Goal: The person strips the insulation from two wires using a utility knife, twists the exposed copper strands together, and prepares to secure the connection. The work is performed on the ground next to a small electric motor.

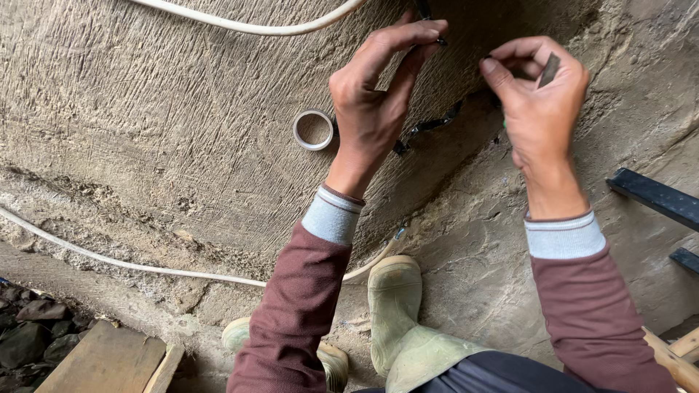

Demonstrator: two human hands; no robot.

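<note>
Both my hands are raised against a rough, scored cement wall [145, 109]. My left hand [375, 94] pinches a thin black strip [429, 125], likely tape or wire, that trails down behind the palm. My right hand [539, 94] pinches the other end near the wall and holds a small dark flat piece [549, 70] between its fingers. A grey tape roll [313, 129] hangs by my left wrist; what holds it up is hidden.
A white cable [247, 28] runs across the top of the wall, another white cable [131, 263] along its base. My pale rubber boots [397, 313] stand below. Wooden planks [109, 360] and dark stones [29, 327] lie lower left. Black metal bars [655, 195] jut in at the right.
</note>
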